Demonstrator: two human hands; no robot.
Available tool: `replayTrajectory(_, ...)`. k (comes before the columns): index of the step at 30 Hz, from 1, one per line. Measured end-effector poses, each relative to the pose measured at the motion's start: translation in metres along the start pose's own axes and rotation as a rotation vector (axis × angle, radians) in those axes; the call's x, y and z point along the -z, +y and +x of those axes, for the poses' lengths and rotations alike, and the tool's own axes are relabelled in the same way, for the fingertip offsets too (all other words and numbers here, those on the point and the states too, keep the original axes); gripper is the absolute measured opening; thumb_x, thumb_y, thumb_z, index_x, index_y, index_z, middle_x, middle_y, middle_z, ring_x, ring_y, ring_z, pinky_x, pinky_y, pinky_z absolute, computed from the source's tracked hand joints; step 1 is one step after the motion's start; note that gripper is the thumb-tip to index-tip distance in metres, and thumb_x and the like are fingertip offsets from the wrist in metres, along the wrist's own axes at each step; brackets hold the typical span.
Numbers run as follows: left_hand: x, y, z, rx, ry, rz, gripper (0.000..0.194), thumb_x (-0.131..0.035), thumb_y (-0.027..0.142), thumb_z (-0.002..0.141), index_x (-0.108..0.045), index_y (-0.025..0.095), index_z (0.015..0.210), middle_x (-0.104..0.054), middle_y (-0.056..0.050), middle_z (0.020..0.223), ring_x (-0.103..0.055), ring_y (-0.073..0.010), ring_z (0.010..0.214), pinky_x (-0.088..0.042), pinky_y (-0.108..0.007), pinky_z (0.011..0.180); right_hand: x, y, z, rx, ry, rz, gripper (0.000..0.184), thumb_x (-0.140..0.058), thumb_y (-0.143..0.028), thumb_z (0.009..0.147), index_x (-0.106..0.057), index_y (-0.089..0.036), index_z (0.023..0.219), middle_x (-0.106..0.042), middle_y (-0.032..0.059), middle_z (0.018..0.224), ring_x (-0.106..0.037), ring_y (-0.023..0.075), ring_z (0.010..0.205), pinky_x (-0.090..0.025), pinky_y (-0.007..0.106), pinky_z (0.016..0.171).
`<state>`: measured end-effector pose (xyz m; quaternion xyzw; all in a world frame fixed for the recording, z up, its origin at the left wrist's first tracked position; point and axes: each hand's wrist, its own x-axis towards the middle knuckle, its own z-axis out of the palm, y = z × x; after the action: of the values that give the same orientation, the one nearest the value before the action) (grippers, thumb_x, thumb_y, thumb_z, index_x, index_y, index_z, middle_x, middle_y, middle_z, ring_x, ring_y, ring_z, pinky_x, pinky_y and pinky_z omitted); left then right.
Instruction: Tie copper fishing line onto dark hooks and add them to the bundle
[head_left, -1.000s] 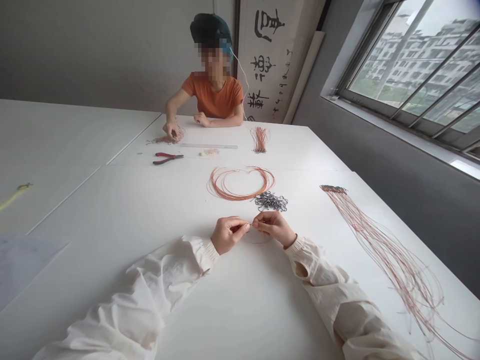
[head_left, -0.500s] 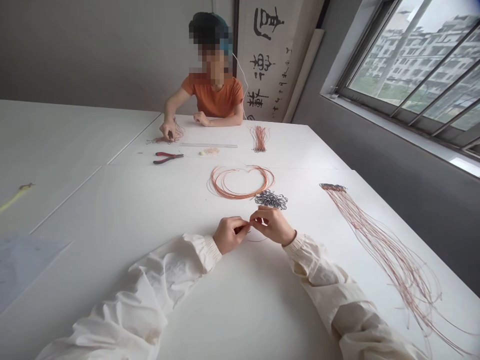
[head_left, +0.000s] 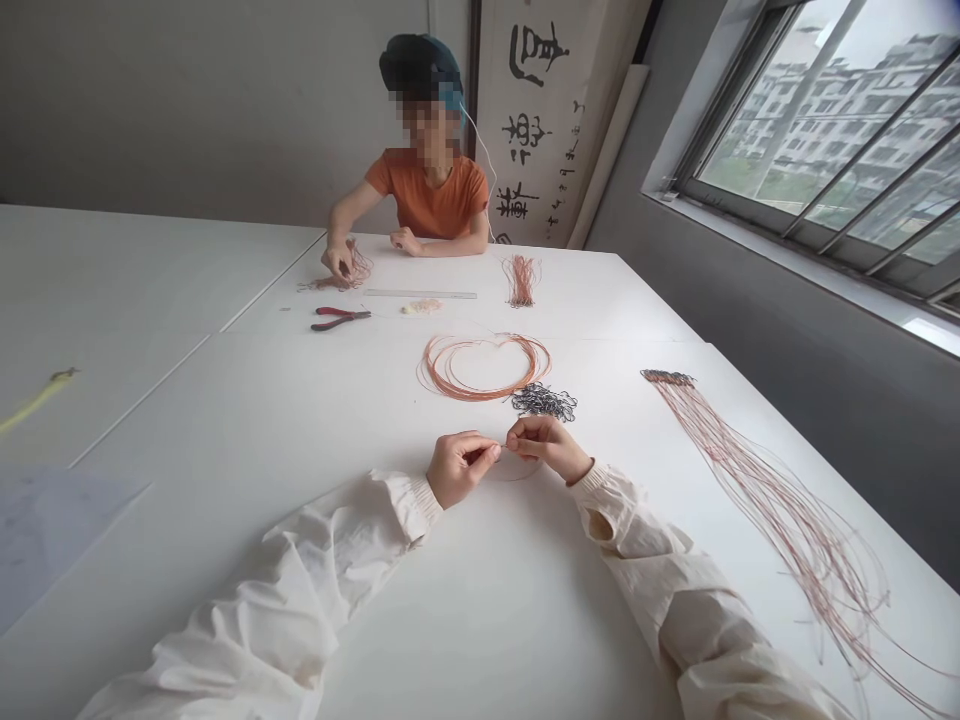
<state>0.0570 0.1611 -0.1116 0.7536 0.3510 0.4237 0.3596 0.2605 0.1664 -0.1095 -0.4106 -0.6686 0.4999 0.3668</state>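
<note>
Near edge of the white table [head_left: 525, 600]: here we go, both hands are working close together just above the tabletop, right of centre!

Thin copper wire [head_left: 504, 447]: a short length runs between the fingertips, and a faint loop sags beneath it; the fine detail at the pinch is too small to make out.

Left hand [head_left: 461, 468]: thumb and fingers are closed in a tight pinch, apparently on the wire, with the cream sleeve [head_left: 300, 570] gathered at the wrist.

Right hand [head_left: 546, 447]: thumb and forefinger are pinched shut at the other side, almost touching the left fingertips.

Technique: a good, compact hold! Keeping the fingertips this close should steady the wire and help prevent kinks.

Just beyond: a loose ring of copper wire [head_left: 480, 396] sits beside a tangle of small dark wire pieces [head_left: 544, 401].

Off to the right: a long fan of copper wires with dark tips [head_left: 757, 500] spreads toward the near corner.

Far end: a co-worker in an orange T-shirt [head_left: 427, 195] bends over more wire, near red-handled pliers [head_left: 341, 317], a steel ruler [head_left: 420, 294] and an upright copper bundle [head_left: 520, 280].
</note>
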Motion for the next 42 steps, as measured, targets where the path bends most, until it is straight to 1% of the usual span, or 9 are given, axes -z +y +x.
replayTrajectory(8,-0.002,-0.005,0.003,0.060,0.049,0.001,0.026,-0.058,0.029,0.090,-0.071,0.013,0.075,-0.059,-0.002,0.063,-0.050,-0.0093,0.050,-0.041,-0.022,0.051,-0.024,-0.010,-0.025,0.143,0.204,-0.222,0.014,-0.059,-0.026,0.086,-0.068,-0.016,0.080,-0.059,0.0041,0.075,-0.044,0.0112,0.059,-0.036,0.027,0.060)
replayTrajectory(12,-0.003,-0.004,0.004,0.036,0.016,0.030,0.022,-0.062,0.027,0.087,-0.072,0.014,0.074,-0.058,-0.001,0.061,-0.050,-0.0111,0.056,-0.041,-0.023,0.054,-0.025,-0.023,-0.025,0.186,0.189,-0.307,0.013,-0.059,-0.020,0.084,-0.071,-0.018,0.084,-0.058,0.0040,0.077,-0.043,0.0111,0.059,-0.035,0.027,0.062)
replayTrajectory(16,-0.005,-0.001,0.001,0.009,-0.021,0.041,0.020,-0.062,0.025,0.086,-0.073,0.014,0.074,-0.055,0.000,0.058,-0.046,-0.0099,0.053,-0.039,-0.023,0.053,-0.016,-0.030,-0.009,0.174,0.161,-0.307,0.009,-0.062,-0.017,0.079,-0.072,-0.017,0.079,-0.058,0.0030,0.072,-0.042,0.0115,0.060,-0.034,0.026,0.061)
replayTrajectory(19,-0.005,0.000,-0.001,-0.007,-0.033,0.040,0.021,-0.061,0.024,0.086,-0.072,0.014,0.072,-0.055,0.000,0.058,-0.045,-0.0095,0.052,-0.039,-0.023,0.052,-0.006,-0.027,0.005,0.117,0.102,-0.246,0.008,-0.064,-0.019,0.077,-0.070,-0.016,0.073,-0.060,0.0021,0.066,-0.043,0.0110,0.058,-0.034,0.025,0.057)
replayTrajectory(25,-0.005,0.000,-0.003,-0.011,-0.012,0.023,0.021,-0.062,0.027,0.086,-0.073,0.014,0.074,-0.055,-0.001,0.060,-0.046,-0.0094,0.052,-0.040,-0.023,0.052,0.005,-0.009,0.013,0.015,-0.029,-0.071,0.023,-0.061,-0.035,0.081,-0.064,-0.014,0.072,-0.056,0.0001,0.055,-0.045,0.0101,0.049,-0.035,0.022,0.046)
replayTrajectory(28,-0.005,0.000,-0.001,0.010,0.026,0.007,0.022,-0.062,0.028,0.087,-0.072,0.014,0.073,-0.054,0.000,0.059,-0.047,-0.0093,0.051,-0.040,-0.022,0.051,0.004,-0.001,0.007,0.015,-0.012,-0.055,0.025,-0.058,-0.038,0.084,-0.061,-0.015,0.075,-0.050,-0.0024,0.053,-0.044,0.0098,0.048,-0.033,0.022,0.045)
replayTrajectory(32,-0.004,0.000,0.001,0.051,0.069,-0.020,0.027,-0.058,0.030,0.090,-0.070,0.013,0.072,-0.056,0.000,0.061,-0.048,-0.0077,0.045,-0.040,-0.021,0.046,-0.009,-0.001,-0.008,0.066,0.047,-0.118,0.020,-0.055,-0.033,0.087,-0.059,-0.016,0.079,-0.051,-0.0022,0.058,-0.045,0.0100,0.050,-0.036,0.022,0.048)
replayTrajectory(37,-0.005,-0.004,0.003,0.067,0.084,-0.008,0.028,-0.058,0.032,0.090,-0.069,0.014,0.072,-0.057,0.000,0.060,-0.049,-0.0086,0.048,-0.041,-0.021,0.048,-0.025,-0.015,-0.023,0.171,0.166,-0.318,0.014,-0.054,-0.022,0.089,-0.064,-0.017,0.080,-0.058,0.0023,0.070,-0.044,0.0117,0.059,-0.037,0.026,0.060)
replayTrajectory(42,-0.005,-0.003,0.003,0.040,0.045,0.018,0.024,-0.062,0.033,0.087,-0.073,0.015,0.076,-0.057,-0.001,0.058,-0.049,-0.0108,0.053,-0.041,-0.022,0.052,-0.022,-0.031,-0.019,0.227,0.147,-0.480,0.013,-0.058,-0.016,0.085,-0.070,-0.019,0.083,-0.060,0.0051,0.076,-0.046,0.0150,0.066,-0.036,0.030,0.068)
